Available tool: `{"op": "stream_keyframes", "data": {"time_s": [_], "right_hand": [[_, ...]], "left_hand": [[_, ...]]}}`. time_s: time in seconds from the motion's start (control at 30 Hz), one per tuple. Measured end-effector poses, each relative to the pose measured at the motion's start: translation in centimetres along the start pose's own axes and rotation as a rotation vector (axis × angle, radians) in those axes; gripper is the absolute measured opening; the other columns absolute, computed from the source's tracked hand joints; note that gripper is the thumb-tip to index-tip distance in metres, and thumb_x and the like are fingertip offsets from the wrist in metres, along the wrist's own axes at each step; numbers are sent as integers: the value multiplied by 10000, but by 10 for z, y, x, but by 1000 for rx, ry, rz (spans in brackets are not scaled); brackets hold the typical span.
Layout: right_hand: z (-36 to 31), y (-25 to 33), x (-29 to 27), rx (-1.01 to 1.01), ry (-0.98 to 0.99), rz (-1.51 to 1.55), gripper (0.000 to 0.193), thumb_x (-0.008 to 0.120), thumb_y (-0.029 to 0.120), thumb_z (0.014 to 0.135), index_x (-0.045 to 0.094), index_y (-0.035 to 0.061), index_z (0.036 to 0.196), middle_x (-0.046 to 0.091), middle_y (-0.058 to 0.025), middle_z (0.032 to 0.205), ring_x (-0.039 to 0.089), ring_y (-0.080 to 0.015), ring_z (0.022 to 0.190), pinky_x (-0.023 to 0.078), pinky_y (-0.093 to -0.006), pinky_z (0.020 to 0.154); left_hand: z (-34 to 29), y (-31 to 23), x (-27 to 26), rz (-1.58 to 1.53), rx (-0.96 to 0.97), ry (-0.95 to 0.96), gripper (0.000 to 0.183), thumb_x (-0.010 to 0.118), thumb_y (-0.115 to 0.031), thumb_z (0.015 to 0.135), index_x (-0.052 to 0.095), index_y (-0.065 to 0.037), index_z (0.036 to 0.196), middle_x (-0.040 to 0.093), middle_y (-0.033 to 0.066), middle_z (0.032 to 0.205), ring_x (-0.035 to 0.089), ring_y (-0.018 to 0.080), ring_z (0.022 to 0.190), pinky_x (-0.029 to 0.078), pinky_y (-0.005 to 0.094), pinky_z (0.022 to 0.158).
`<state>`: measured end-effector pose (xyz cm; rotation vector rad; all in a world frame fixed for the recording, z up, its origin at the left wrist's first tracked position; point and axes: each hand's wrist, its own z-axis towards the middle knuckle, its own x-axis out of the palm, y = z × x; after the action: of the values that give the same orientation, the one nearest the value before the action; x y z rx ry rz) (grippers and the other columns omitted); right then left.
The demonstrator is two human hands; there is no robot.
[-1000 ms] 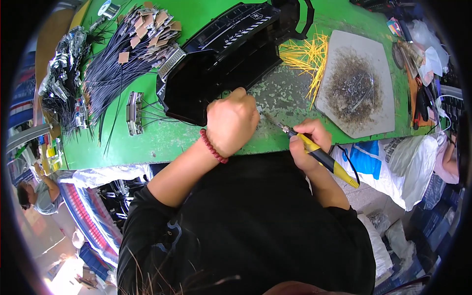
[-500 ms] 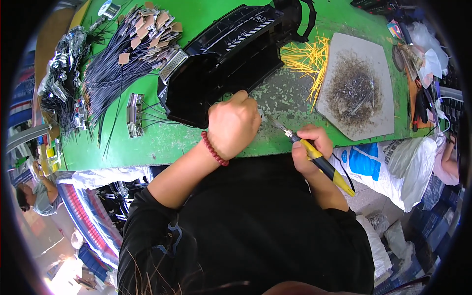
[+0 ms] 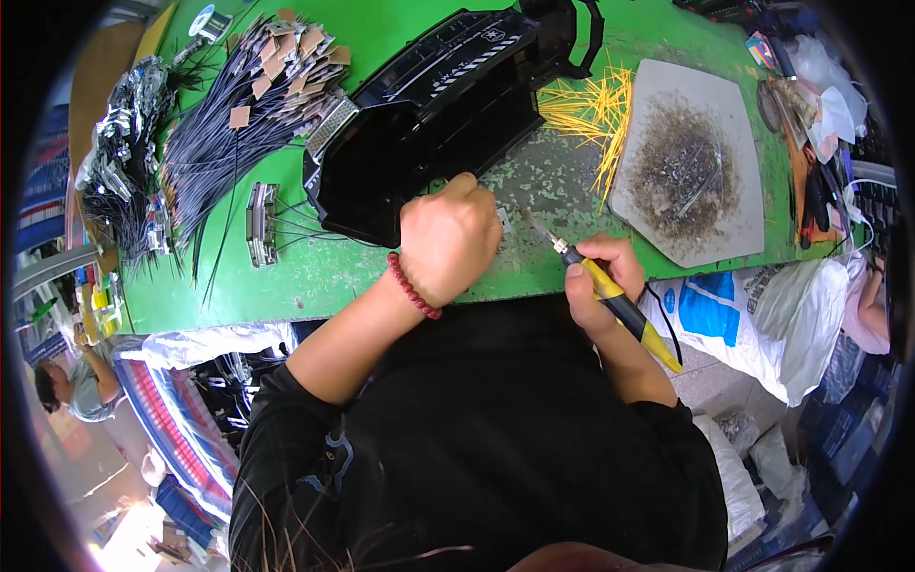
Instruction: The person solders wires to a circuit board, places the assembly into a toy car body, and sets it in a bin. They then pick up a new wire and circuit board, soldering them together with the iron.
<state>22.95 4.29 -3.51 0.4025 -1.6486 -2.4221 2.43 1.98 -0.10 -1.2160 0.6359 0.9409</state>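
My left hand [image 3: 451, 229], with a red bead bracelet [image 3: 414, 286] at its wrist, is closed at the near edge of a black plastic toy car body [image 3: 448, 105]. Its fingertips are turned under and hidden, so what they pinch does not show. In my right hand [image 3: 607, 281] is a yellow and black soldering iron [image 3: 620, 305], held like a pen. The metal tip points up and left, just right of my left knuckles and apart from them. Thin wires run from the car body to a small grey part with a metal frame [image 3: 261, 224] on the left.
Bundled black wires [image 3: 219, 143] with brown squares and a heap of metallic parts [image 3: 129, 124] lie left. A solder spool [image 3: 210, 23] stands behind them. Right of the car body are yellow wires [image 3: 610, 124] and a grey slab [image 3: 658, 105] with dark residue. Tools [image 3: 815, 205] line the right edge.
The soldering iron's tip has shifted slightly up and right, a little farther from my left hand. My left hand keeps its place at the car body.
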Motion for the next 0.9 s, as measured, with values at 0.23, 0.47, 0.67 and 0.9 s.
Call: {"op": "stream_keyframes", "data": {"time_s": [0.23, 0.47, 0.67, 0.9], "right_hand": [[11, 6, 12, 28, -50, 55, 310, 710, 82, 859, 580, -18, 1122, 650, -86, 904, 562, -95, 664, 458, -224, 635], [30, 0, 17, -112, 72, -258, 230, 705, 5, 832, 653, 43, 1053, 681, -106, 790, 650, -167, 598, 487, -273, 525], [34, 6, 41, -86, 81, -219, 308, 715, -38, 771, 628, 79, 1043, 593, -73, 669, 589, -183, 539, 464, -280, 523], [44, -2, 36, -137, 15, -321, 330, 700, -63, 758, 624, 75, 1047, 628, -86, 709, 621, -199, 560, 476, -290, 521]], "left_hand": [[-1, 1, -5, 58, 31, 14, 134, 683, -83, 737, 595, -73, 637, 555, 59, 695, 588, 268, 542, 475, 360, 486], [0, 2, -14, -48, 25, 10, 77, 681, -91, 762, 629, -71, 708, 589, 58, 754, 618, 268, 625, 491, 355, 540], [-2, 0, -21, -229, 46, -3, 145, 717, -26, 696, 620, -27, 803, 642, 101, 881, 626, 303, 803, 519, 370, 678], [-6, 6, -8, 82, 180, -6, 143, 742, -154, 693, 633, -113, 775, 592, 32, 748, 590, 229, 760, 442, 359, 634]]}}
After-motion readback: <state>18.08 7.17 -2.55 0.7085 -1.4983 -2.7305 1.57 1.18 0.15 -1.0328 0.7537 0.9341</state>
